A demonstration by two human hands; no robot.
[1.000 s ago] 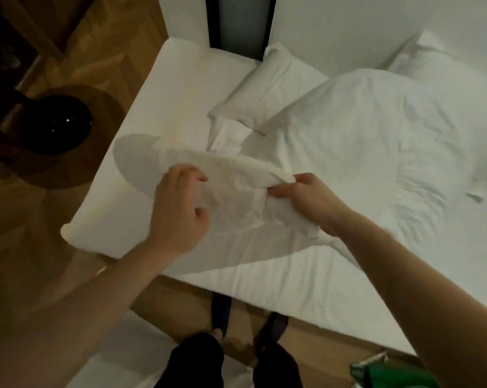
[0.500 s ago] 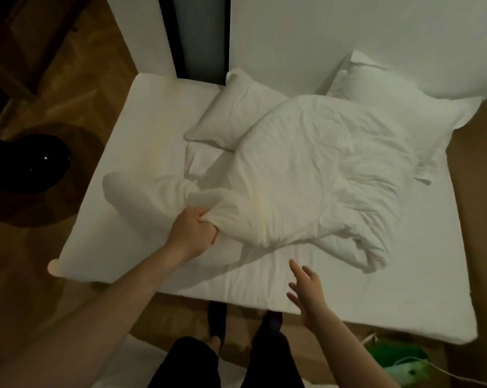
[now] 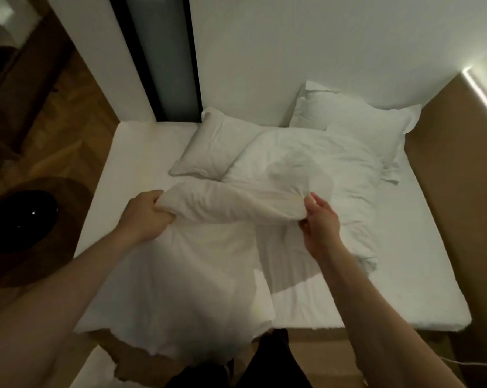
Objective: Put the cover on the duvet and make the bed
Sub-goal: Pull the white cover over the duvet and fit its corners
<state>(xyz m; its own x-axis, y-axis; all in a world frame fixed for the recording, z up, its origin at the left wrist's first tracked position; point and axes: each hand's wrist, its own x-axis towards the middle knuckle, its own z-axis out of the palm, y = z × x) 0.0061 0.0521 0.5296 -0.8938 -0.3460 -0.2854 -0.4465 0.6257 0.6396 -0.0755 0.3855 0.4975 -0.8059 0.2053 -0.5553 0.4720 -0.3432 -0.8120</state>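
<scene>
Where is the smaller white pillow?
The smaller white pillow lies at the head of the white mattress, left of the bigger white pillow, its right edge tucked under the rumpled white duvet.

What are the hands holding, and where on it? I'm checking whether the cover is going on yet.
Both hold the bunched white bedding: the left hand is fisted on its left end, the right hand pinches its right end.

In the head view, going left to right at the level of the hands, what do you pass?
Black round object on the floor → left hand → bunched white fabric held between the hands → right hand → bare mattress → brown side panel.
</scene>
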